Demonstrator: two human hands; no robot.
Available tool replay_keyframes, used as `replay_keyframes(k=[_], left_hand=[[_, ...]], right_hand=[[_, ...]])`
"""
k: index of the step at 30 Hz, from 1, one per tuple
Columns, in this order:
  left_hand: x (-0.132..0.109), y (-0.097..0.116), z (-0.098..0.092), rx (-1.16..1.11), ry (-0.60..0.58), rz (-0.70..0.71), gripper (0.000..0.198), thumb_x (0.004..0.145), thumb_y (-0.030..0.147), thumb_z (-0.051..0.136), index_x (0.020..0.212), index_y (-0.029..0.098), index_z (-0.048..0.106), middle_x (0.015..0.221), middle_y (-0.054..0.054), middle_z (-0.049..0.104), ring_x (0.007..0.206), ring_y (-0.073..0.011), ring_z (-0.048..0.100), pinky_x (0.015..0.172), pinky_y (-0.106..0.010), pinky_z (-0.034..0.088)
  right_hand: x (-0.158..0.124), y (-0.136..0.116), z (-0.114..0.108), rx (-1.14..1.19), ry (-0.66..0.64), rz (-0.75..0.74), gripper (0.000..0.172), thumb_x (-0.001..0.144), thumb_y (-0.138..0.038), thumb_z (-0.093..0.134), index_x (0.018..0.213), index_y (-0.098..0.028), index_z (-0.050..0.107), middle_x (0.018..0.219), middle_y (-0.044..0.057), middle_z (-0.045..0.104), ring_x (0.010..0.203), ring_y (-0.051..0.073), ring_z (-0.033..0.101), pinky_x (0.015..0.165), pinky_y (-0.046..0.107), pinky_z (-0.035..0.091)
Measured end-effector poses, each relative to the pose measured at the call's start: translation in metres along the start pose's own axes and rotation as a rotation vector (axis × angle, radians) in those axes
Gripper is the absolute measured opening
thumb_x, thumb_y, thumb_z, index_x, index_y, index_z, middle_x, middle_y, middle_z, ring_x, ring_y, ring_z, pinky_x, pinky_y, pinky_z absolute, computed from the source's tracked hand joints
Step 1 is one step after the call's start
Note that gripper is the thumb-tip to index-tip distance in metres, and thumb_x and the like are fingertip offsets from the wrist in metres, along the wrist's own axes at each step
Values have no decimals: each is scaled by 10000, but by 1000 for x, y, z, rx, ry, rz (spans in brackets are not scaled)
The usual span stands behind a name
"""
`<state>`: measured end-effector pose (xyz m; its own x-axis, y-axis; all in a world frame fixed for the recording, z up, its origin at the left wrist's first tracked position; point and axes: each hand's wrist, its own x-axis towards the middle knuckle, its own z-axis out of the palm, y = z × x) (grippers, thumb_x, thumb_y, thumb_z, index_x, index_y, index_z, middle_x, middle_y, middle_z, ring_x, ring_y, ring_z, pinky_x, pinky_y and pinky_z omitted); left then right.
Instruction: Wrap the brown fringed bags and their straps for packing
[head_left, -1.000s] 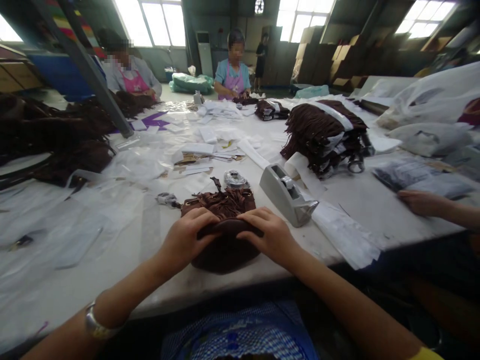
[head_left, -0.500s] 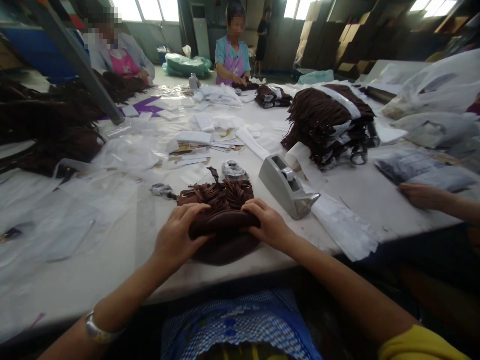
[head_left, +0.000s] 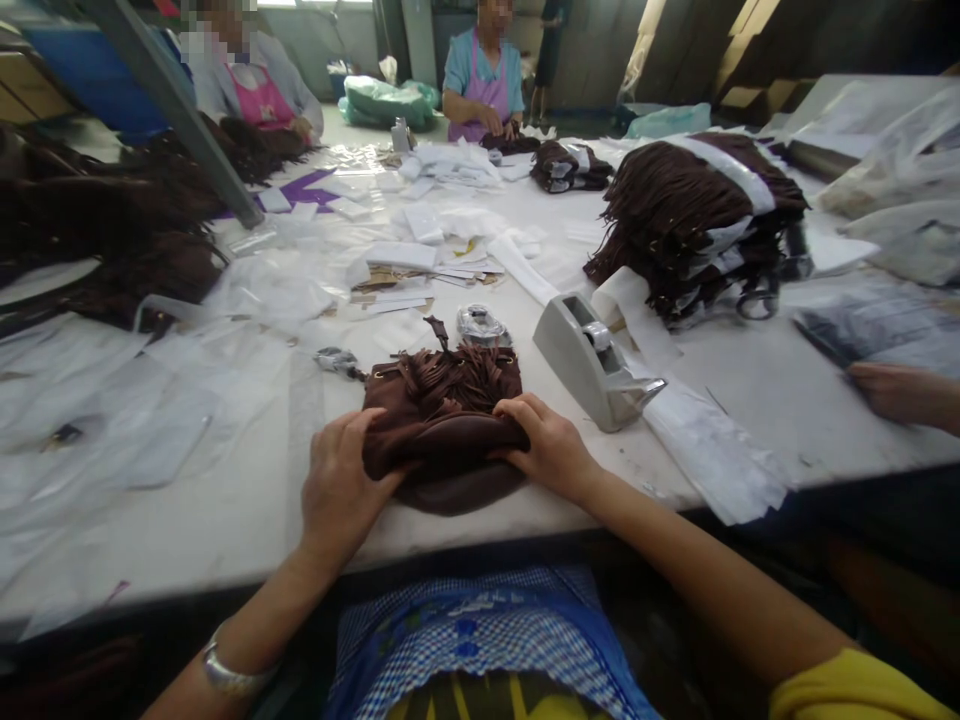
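Note:
A dark brown fringed bag (head_left: pixel 450 440) lies on the table right in front of me, its smooth bottom toward me. My left hand (head_left: pixel 343 482) grips its left side, thumb beneath and fingers over the top. On the opposite side, my right hand (head_left: pixel 553 445) pinches the bag's edge between thumb and fingers. A tassel sticks up at the bag's far edge, and a plastic-wrapped piece (head_left: pixel 337 362) is at its upper left. Just behind the bag sits a clear-wrapped coil (head_left: pixel 482 325). To the right of my right hand stands a grey tape dispenser (head_left: pixel 577 360).
Stacked fringed bags (head_left: pixel 697 220) bound with a white band stand at back right. Clear plastic bags (head_left: pixel 97 420) spread over the left side, near a slanted metal post (head_left: pixel 180 110). Another person's hand (head_left: pixel 904 392) is at the right edge; two people work across the table.
The view has tilted down and shifted slightly left. My left hand has slid outward along the bag's left side, its fingers less over the top. My right hand keeps its hold.

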<state>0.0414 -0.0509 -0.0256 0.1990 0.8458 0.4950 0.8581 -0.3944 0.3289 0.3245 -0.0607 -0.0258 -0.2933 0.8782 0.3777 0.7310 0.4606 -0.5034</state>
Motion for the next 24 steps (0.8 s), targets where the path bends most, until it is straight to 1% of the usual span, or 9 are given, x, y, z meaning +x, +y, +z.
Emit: replay_keyframes(k=[6, 8, 10, 13, 15, 17, 19, 22, 24], left_hand=[[-21, 22, 2, -172, 118, -308, 699, 710, 508, 770, 1265, 192, 486, 1160, -106, 532, 1015, -253, 565, 799, -394, 580], [-24, 29, 2, -248, 111, -388, 695, 694, 513, 780, 1249, 205, 496, 1161, -95, 518, 1014, -241, 574, 773, -375, 597], [-23, 30, 3, -305, 95, -446, 669, 687, 491, 790, 1229, 220, 505, 1180, -88, 506, 1035, -236, 576, 777, -367, 606], [-21, 25, 6, -431, 59, -545, 603, 712, 440, 782, 1204, 233, 501, 1213, -86, 504, 1038, -222, 605, 782, -349, 614], [-21, 22, 9, -532, 50, -606, 568, 728, 423, 770, 1186, 230, 496, 1198, -85, 529, 1013, -212, 634, 779, -342, 618], [-22, 20, 13, -594, 50, -641, 553, 729, 415, 769, 1169, 222, 497, 1158, -84, 563, 1000, -214, 651, 785, -349, 619], [-22, 22, 16, -640, 35, -662, 563, 716, 407, 781, 1163, 216, 496, 1128, -81, 586, 995, -213, 658, 791, -347, 618], [-20, 24, 17, -660, 11, -659, 612, 690, 406, 804, 1185, 219, 497, 1173, -88, 582, 997, -210, 659, 792, -331, 615], [-19, 21, 16, -560, 9, -605, 592, 708, 425, 786, 1193, 223, 514, 1203, -92, 571, 973, -207, 659, 777, -329, 612]], right_hand=[[-5, 5, -12, 176, 96, 0, 426, 775, -351, 784, 1102, -247, 532, 996, 40, 592, 906, 207, 606, 829, 339, 527], [-12, 10, -21, 210, 115, 69, 386, 800, -387, 755, 1096, -234, 561, 1004, 49, 614, 906, 208, 617, 838, 345, 527], [-20, 16, -29, 251, 127, 202, 246, 879, -390, 663, 1053, -224, 610, 991, 49, 651, 891, 200, 643, 823, 333, 535], [-30, 25, -35, 378, 25, 414, 223, 963, -363, 519, 1048, -224, 671, 906, 25, 710, 767, 172, 683, 728, 293, 567], [-33, 27, -34, 444, -75, 464, 278, 956, -346, 527, 1175, -243, 665, 950, 18, 736, 803, 179, 704, 768, 307, 580], [-32, 26, -30, 469, -113, 445, 346, 935, -326, 561, 1268, -264, 632, 1099, 24, 724, 979, 204, 691, 914, 361, 549], [-28, 22, -26, 482, -102, 428, 351, 916, -310, 587, 1258, -261, 646, 1144, 31, 713, 1059, 214, 666, 988, 393, 510], [-21, 13, -20, 544, -90, 419, 330, 874, -292, 629, 1194, -225, 677, 1006, 39, 736, 900, 184, 700, 871, 336, 567], [-19, 9, -17, 578, -39, 425, 317, 847, -301, 661, 1149, -208, 682, 910, 30, 725, 793, 156, 695, 769, 277, 580]])
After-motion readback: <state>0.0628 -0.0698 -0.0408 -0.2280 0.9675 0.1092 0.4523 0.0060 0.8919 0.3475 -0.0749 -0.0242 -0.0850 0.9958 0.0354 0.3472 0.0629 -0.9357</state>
